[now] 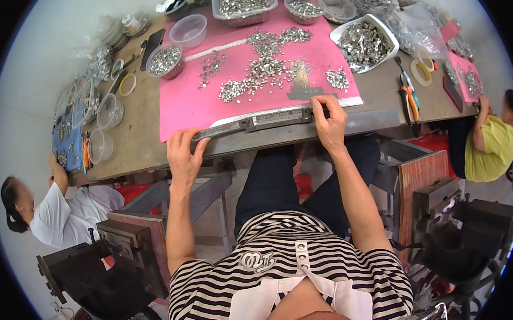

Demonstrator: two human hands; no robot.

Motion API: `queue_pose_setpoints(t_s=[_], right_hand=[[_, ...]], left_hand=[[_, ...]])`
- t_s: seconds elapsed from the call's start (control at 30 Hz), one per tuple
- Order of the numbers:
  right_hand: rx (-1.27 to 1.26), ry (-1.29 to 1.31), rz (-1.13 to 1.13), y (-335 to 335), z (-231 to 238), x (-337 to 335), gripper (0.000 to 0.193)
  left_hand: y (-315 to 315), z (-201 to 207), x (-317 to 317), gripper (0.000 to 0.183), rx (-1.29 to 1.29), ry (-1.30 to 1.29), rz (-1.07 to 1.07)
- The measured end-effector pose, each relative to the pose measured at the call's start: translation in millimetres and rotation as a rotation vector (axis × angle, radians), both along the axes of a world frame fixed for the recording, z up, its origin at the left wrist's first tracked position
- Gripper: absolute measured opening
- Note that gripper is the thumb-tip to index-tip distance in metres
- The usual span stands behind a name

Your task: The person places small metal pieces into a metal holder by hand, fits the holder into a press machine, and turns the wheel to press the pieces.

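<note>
A pale wall [73,29] is seen beyond the brown table [132,150]. Red seats [433,143] are set by its front edge, and greyish floor [213,216] is glimpsed below.

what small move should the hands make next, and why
Perhaps free the right hand and reach for the loose metal pieces, leaving the left hand on the long dark bar: both hands grip its ends, while the pieces lie scattered on the pink mat beyond.

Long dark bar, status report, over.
Left hand holding left end, right hand right end. Dark bar along near edge of table. Loose silver pieces beyond, on pink mat.
</note>
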State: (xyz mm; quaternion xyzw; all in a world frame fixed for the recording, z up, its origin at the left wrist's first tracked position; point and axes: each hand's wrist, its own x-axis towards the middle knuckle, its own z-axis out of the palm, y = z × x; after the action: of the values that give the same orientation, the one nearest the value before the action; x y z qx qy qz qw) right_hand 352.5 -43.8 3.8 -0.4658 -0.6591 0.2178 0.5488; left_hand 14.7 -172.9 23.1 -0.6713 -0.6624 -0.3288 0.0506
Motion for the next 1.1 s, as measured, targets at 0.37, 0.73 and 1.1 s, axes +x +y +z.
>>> queue_pose_setpoints(t_s=[0.37, 0.73, 1.1], right_hand=[[0.097, -0.138, -0.060, -2, 0, -3, 0.019], [0.008, -0.014, 0.034, -42, 19, -1, 0.017], [-0.003, -0.138, 0.165, 5, 22, 14, 0.008]], left_hand=[[83, 28, 148, 0.035, 0.049, -0.132, -0.497], [71, -6, 147, 0.042, 0.030, 0.091, -0.209], [62, -13, 164, 0.039, 0.066, -0.115, -0.177]])
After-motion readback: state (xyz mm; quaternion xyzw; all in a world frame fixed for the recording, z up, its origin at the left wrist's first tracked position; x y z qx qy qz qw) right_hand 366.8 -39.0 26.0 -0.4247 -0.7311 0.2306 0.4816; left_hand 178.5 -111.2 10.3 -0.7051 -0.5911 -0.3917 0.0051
